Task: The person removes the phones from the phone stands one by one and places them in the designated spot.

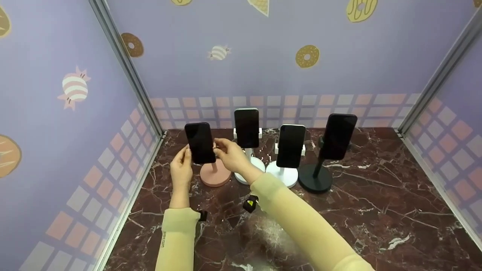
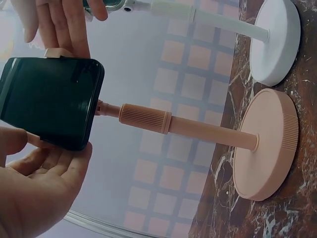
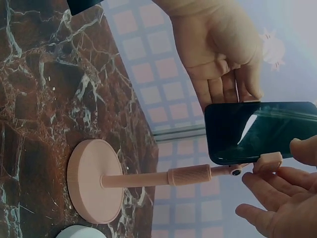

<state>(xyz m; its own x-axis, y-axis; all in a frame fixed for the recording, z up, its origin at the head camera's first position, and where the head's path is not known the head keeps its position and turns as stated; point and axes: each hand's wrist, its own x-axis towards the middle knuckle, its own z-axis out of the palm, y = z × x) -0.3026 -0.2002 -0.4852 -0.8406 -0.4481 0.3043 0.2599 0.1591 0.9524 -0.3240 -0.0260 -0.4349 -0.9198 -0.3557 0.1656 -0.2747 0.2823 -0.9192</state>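
Phone: black glossy slab smartphone [image 1: 200,142] sat upright in the clamp of the pink round-based plastic stand [image 1: 215,175], leftmost of four stands on the dark red marble tabletop [image 1: 376,210].
Left hand: left hand [image 1: 181,169] touched the phone's left edge, fingers [image 2: 54,163] fairly straight and loosely apart, thumb against the side; no clamping grip visible.
Right hand: right hand [image 1: 232,155] was at the phone's right edge and the stand's pink side clip [image 3: 267,162], fingers [image 3: 270,191] spread and relaxed, thumb near the clip.
Phone vs fingers: phone lay between both hands, fingertips on opposite long edges.
Handling: likely stiff, smooth, slippery, glass front fragile; light to moderate weight. Best held by the long side edges, not the screen.
Stand: thin ribbed pole, probably tips easily if pushed high up.
Neighbours: white stands with phones [image 1: 246,128] just beside, black stand [image 1: 315,178] further right.
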